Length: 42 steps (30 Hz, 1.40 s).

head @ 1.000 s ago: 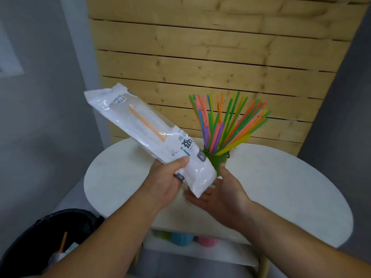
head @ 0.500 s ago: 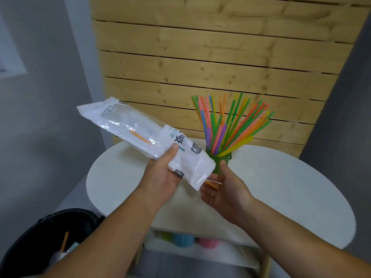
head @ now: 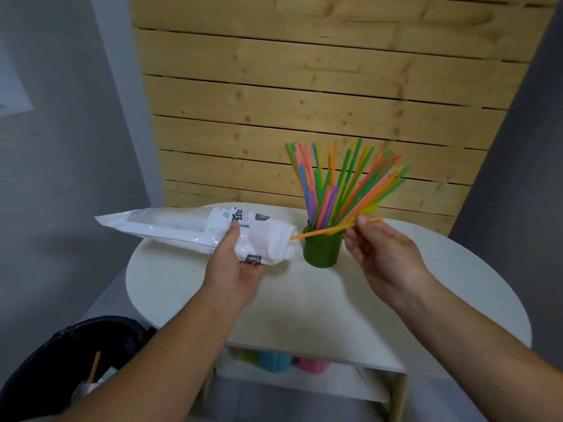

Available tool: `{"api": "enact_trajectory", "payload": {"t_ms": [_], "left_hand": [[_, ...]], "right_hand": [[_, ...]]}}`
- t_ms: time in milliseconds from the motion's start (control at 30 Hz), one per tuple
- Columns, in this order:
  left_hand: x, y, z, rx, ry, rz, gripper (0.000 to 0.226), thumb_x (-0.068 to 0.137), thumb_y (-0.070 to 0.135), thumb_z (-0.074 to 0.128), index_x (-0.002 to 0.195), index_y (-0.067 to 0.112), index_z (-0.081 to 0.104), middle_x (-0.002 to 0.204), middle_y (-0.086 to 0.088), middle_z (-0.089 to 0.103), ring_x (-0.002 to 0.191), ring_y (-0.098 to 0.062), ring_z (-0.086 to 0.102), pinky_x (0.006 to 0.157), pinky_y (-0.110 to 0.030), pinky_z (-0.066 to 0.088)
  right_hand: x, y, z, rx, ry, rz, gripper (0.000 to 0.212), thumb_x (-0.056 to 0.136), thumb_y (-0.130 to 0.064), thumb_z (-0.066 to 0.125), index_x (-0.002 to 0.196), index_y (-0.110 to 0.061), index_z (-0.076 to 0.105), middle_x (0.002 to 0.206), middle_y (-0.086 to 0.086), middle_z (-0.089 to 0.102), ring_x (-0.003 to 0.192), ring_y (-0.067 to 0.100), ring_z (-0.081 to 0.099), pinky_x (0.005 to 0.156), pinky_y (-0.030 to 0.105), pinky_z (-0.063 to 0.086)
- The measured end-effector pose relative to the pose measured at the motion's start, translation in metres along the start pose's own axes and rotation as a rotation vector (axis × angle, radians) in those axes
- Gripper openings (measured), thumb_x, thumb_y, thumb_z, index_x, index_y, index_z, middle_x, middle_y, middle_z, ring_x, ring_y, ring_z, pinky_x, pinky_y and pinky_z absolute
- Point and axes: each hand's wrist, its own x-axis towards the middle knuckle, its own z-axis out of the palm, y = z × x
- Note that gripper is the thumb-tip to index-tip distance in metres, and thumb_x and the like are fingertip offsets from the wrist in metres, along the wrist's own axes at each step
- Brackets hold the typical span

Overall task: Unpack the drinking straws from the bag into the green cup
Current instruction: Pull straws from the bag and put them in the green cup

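Nearest to me, at 7 o'clock below the bench edge, stands a black bin [head: 36, 370] with an orange straw and scraps inside. Under the bench top a shelf [head: 298, 382] carries green, blue and pink cups, partly hidden. The white bench [head: 320, 306] has a rounded front edge; its near half is bare between my forearms, and its 3 o'clock side beyond my right wrist also lies open.

My left hand [head: 233, 269] grips the bag [head: 195, 229] near its mouth end, thumb on top, fingers curled beneath. The bag lies almost level above the 10 o'clock part of the bench, its sealed end overhanging the bench edge toward 9 o'clock. Half a second ago it sloped up to the left; a second ago it was steeper and an orange straw showed inside it. I cannot tell whether any straw is left inside.

My right hand [head: 380, 248] pinches the orange straw [head: 335, 229] between thumb and fingertips near its far end, the other fingers loosely spread. The straw runs nearly level across the front of the green cup [head: 323, 248], its free tip just beside the bag's mouth. Half a second ago this hand lay cupped under the mouth with only the straw's tip showing; it now sits at 3 o'clock of the cup.

The green cup stands upright mid-bench, filled with a fan of coloured straws [head: 341, 184]. Behind it, at 12 o'clock, a wooden plank wall [head: 304, 86] closes off the bench's far edge.
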Motion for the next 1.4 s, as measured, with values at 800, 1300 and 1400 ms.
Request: {"api": "enact_trajectory", "payload": {"t_ms": [800,1300,1400], "left_hand": [[0.003,-0.015,0.000,0.038,0.059,0.007,0.038,0.095,0.020,0.069,0.132,0.020,0.064,0.111,-0.005,0.078,0.091,-0.022,0.077,0.060,-0.040,0.063],[0.003,-0.017,-0.003,0.053,0.028,0.008,0.041,0.095,0.018,0.069,0.135,0.021,0.062,0.113,-0.006,0.078,0.089,-0.022,0.078,0.060,-0.041,0.063],[0.004,-0.016,-0.003,0.053,0.014,0.007,0.040,0.095,0.018,0.069,0.134,0.021,0.062,0.115,-0.007,0.077,0.094,-0.023,0.077,0.065,-0.042,0.064]], "right_hand": [[-0.009,-0.054,-0.005,-0.588,0.052,-0.924,0.008,0.098,-0.014,0.060,0.094,-0.009,0.064,0.079,-0.006,0.068,0.072,0.018,0.069,0.067,0.029,0.059],[0.028,-0.015,-0.002,-0.959,0.014,-0.831,0.012,0.089,-0.028,0.071,0.097,-0.019,0.069,0.081,-0.002,0.067,0.067,0.011,0.057,0.064,0.031,0.049],[0.020,-0.014,-0.005,-0.913,0.035,-0.778,0.034,0.081,-0.029,0.079,0.105,-0.021,0.057,0.080,-0.003,0.062,0.064,0.008,0.053,0.061,0.022,0.046]]}}
